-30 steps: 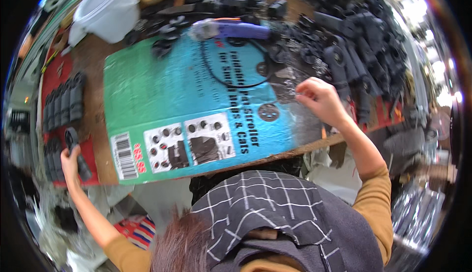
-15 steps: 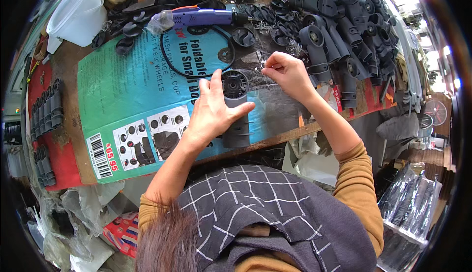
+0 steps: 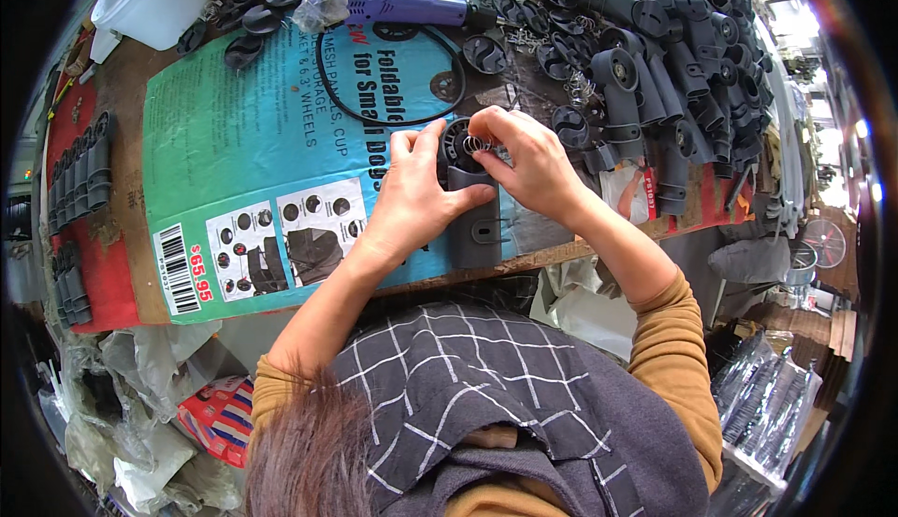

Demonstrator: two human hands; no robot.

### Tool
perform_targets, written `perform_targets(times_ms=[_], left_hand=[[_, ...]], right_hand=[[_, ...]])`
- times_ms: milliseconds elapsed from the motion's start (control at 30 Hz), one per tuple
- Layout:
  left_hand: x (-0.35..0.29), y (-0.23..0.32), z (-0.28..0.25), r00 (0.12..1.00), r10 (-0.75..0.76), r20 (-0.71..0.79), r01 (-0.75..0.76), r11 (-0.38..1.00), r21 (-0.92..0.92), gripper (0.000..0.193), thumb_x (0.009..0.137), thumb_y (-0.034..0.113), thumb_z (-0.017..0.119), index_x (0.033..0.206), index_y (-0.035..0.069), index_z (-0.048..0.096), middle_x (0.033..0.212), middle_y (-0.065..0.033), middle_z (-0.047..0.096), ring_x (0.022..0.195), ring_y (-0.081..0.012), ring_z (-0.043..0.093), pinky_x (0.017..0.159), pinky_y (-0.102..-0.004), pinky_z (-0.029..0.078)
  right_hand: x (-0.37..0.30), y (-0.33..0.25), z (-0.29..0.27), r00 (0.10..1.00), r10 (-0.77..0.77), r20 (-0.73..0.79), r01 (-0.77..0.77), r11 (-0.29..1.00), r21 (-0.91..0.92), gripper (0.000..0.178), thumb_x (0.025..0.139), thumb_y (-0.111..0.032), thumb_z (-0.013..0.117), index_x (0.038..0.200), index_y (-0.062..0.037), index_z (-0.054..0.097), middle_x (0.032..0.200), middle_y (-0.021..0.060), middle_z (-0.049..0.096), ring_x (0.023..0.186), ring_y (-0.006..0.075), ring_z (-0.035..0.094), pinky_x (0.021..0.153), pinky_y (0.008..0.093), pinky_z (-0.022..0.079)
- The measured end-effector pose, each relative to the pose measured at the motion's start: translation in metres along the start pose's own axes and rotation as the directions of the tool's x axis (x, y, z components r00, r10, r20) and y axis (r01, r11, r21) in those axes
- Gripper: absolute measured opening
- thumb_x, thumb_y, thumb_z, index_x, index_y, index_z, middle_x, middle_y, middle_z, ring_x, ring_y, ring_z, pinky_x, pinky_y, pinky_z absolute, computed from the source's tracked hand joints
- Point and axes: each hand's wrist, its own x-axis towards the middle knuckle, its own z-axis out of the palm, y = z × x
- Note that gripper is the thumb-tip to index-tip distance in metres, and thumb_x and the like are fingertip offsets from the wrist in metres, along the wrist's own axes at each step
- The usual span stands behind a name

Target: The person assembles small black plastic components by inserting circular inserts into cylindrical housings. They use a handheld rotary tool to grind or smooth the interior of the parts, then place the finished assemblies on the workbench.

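Observation:
My left hand (image 3: pixel 418 183) is closed round a dark grey plastic tube fitting (image 3: pixel 475 236), its thumb lying across the tube and its fingertips at the left of the round end. The fitting lies on the printed cardboard with its ribbed socket facing up. A small metal coil spring (image 3: pixel 475 145) is pinched between the thumb and fingers of my right hand (image 3: pixel 530 164). It is right over the socket; whether it touches inside, I cannot tell. Part of the socket is hidden by my right fingers. Nearby on the right lies a round black cap (image 3: pixel 571 127).
A purple electric screwdriver (image 3: pixel 407 9) lies beyond my hands, its black cable (image 3: pixel 323 96) looped on the cardboard sheet (image 3: pixel 243 134). Loose springs (image 3: pixel 582 90) and caps lie near a heap of fittings (image 3: pixel 687 64) on the right. More fittings (image 3: pixel 82 176) stand lined up at left, below a white bucket (image 3: pixel 154 3).
My right hand has moved left from the loose small parts to the socket, bringing the spring over it. The left hand keeps hold of the fitting. The whole view has shifted slightly.

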Motion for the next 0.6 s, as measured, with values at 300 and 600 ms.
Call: perform_targets(times_ms=[300, 600], left_hand=[[0.000, 0.007, -0.008, 0.997, -0.029, 0.071, 0.038, 0.992, -0.121, 0.094, 0.071, 0.028, 0.087, 0.144, -0.002, 0.034, 0.122, -0.0188, 0.041, 0.066, -0.0108, 0.054, 0.061, -0.0243, 0.051], [0.001, 0.012, -0.035, 1.000, -0.007, 0.015, 0.010, 0.972, -0.236, 0.072, 0.083, 0.039, 0.076, 0.135, -0.001, 0.048, 0.113, -0.0142, 0.048, 0.076, -0.0123, 0.056, 0.070, -0.0281, 0.051]], right_hand=[[0.068, 0.041, -0.054, 0.952, 0.101, -0.288, -0.083, 0.994, 0.074, 0.042, 0.077, -0.030, 0.080, 0.103, -0.0026, 0.062, 0.092, 0.0137, 0.071, 0.085, 0.0235, 0.070, 0.078, 0.0348, 0.055], [0.211, 0.159, -0.040, 0.891, 0.261, -0.372, -0.389, 0.861, -0.328, 0.076, 0.068, -0.045, 0.079, 0.122, 0.0024, 0.055, 0.116, 0.0227, 0.062, 0.113, 0.0364, 0.058, 0.097, 0.0427, 0.046]])
